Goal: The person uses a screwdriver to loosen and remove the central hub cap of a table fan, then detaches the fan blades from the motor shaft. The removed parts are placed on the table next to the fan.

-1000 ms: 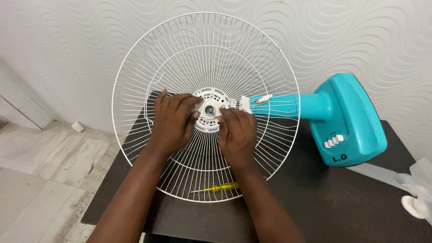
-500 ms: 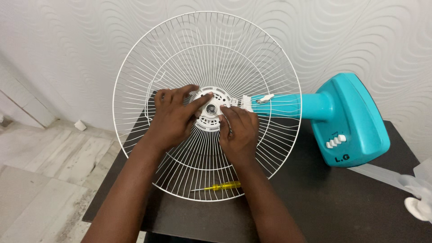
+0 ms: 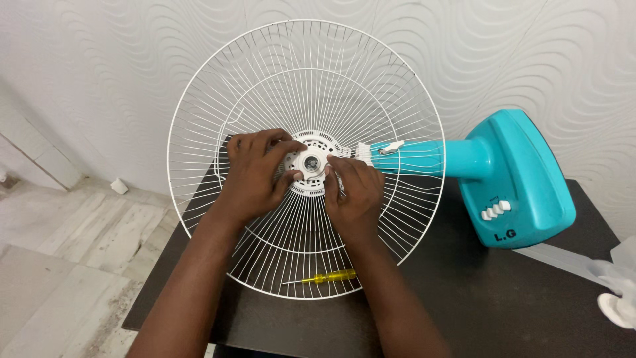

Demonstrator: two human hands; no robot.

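One white wire fan guard (image 3: 305, 86) lies on the dark table (image 3: 503, 298), and everything else sits around it. Left of its centre, the left hand (image 3: 255, 174) presses on the wires, its fingers (image 3: 281, 147) curled onto the one round white plastic hub (image 3: 310, 162) at the guard's middle. Just right of that hub, the right hand (image 3: 354, 192) lies on the wires with its fingers (image 3: 338, 166) gripping the hub's rim. Under the guard's lower edge lies one yellow screwdriver (image 3: 324, 276). Right of the guard, one teal fan stand (image 3: 510, 176) with three white buttons (image 3: 495, 210) stretches away.
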